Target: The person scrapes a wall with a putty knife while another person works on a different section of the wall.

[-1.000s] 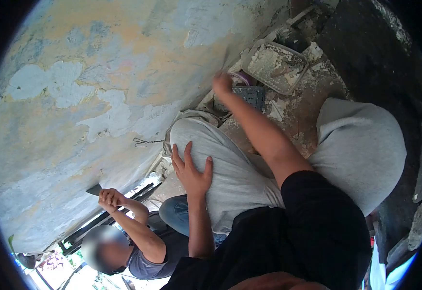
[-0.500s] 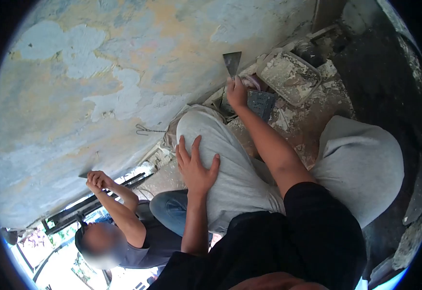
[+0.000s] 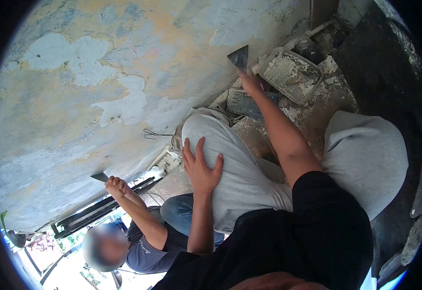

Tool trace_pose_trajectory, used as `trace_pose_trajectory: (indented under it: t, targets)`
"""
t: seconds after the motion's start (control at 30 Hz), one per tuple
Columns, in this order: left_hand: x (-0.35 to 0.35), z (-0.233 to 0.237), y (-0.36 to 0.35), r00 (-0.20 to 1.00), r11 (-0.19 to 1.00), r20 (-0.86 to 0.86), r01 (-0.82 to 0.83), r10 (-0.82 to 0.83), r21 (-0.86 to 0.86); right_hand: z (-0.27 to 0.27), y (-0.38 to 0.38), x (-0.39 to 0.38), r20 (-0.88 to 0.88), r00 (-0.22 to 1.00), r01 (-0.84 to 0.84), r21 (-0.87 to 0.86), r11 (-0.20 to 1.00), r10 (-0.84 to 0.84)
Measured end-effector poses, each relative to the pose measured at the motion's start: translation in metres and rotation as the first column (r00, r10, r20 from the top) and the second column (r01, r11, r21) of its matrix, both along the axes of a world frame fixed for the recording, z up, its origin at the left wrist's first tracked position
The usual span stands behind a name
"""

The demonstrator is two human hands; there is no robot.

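We count two scrapers: our scraper (image 3: 238, 58) and the co-worker's scraper (image 3: 100, 177). We see two people, ourselves and a co-worker (image 3: 143, 241). Our own hands number two, the left hand (image 3: 201, 169) and the right hand (image 3: 250, 83); the co-worker's hands (image 3: 116, 186) are clasped together, so we cannot tell whether one or two show. There are two grey knees (image 3: 230, 159), one tray (image 3: 290, 72), one wall (image 3: 100, 87) and one wire (image 3: 155, 134) on it.

The wall (image 3: 100, 87) is mottled pale blue, yellow and white. Scraper (image 3: 239, 58) dark grey, tray (image 3: 290, 72) spattered white, trousers (image 3: 240, 164) light grey, sleeve (image 3: 327, 227) black; a co-worker (image 3: 141, 220) wears grey shirt (image 3: 145, 253), blue jeans (image 3: 179, 212).
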State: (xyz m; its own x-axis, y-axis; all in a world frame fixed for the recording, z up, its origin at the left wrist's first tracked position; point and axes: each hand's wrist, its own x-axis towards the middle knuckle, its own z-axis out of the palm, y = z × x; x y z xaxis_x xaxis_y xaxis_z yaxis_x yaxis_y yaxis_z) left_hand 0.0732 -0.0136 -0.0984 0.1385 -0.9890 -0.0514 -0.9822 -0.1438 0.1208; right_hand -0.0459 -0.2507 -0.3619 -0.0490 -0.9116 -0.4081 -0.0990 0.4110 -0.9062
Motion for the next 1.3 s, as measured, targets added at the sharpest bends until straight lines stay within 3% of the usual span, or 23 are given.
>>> trace_pose_trajectory:
  t: [0.13, 0.27, 0.33, 0.4, 0.57, 0.63, 0.77, 0.87, 0.97, 1.03, 1.17, 1.3]
  targets:
    - [-0.002, 0.002, 0.005, 1.0, 1.0, -0.006, -0.011, 0.011, 0.013, 0.078, -0.034, -0.037, 0.149, 0.988, 0.044, -0.08, 0.996, -0.032]
    - [0.0, -0.001, 0.003, 1.0, 1.0, -0.019, 0.023, -0.023, -0.021, 0.057, -0.038, -0.04, 0.077, 0.996, 0.051, -0.152, 0.987, -0.04]
    - [-0.002, 0.0, 0.001, 0.999, 0.999, -0.006, 0.034, -0.034, -0.029, 0.032, -0.016, -0.033, -0.001, 1.0, 0.004, -0.014, 1.0, -0.004]
    - [-0.008, 0.003, -0.002, 1.0, 1.0, 0.019, 0.014, -0.014, -0.008, -0.004, 0.008, -0.028, -0.034, 0.999, -0.042, -0.009, 0.999, 0.042]
    - [-0.006, 0.003, -0.001, 0.999, 0.999, 0.019, 0.036, -0.035, -0.015, 0.024, 0.008, -0.03, -0.045, 0.997, -0.069, -0.006, 0.998, 0.069]
    - [-0.004, 0.0, 0.003, 0.999, 0.999, 0.005, 0.047, -0.047, -0.024, 0.041, 0.007, -0.025, -0.074, 0.997, 0.009, -0.073, 0.997, -0.014]
    - [-0.002, 0.002, 0.004, 1.0, 0.999, -0.002, 0.028, -0.029, -0.028, 0.01, 0.013, -0.017, -0.062, 0.998, -0.018, -0.025, 1.0, 0.016]
    - [-0.001, 0.0, 0.006, 1.0, 0.999, -0.01, 0.02, -0.02, -0.033, -0.029, 0.022, -0.023, -0.169, 0.986, -0.037, -0.11, 0.993, 0.018]
    - [0.002, 0.0, 0.005, 1.0, 0.999, -0.004, 0.022, -0.022, -0.037, -0.034, 0.016, -0.029, -0.082, 0.996, -0.042, -0.047, 0.998, 0.038]
    - [0.002, 0.001, 0.008, 1.0, 1.0, -0.013, 0.012, -0.012, -0.024, -0.024, 0.006, -0.042, 0.053, 0.987, -0.149, -0.018, 0.989, 0.15]
    - [0.001, 0.001, 0.01, 1.0, 0.999, -0.016, 0.02, -0.021, -0.037, -0.029, -0.002, -0.045, 0.074, 0.983, -0.173, 0.033, 0.984, 0.17]
    - [0.002, 0.003, 0.009, 0.999, 0.999, -0.025, 0.023, -0.025, -0.044, -0.046, 0.001, -0.04, 0.238, 0.967, -0.111, 0.078, 0.991, 0.089]
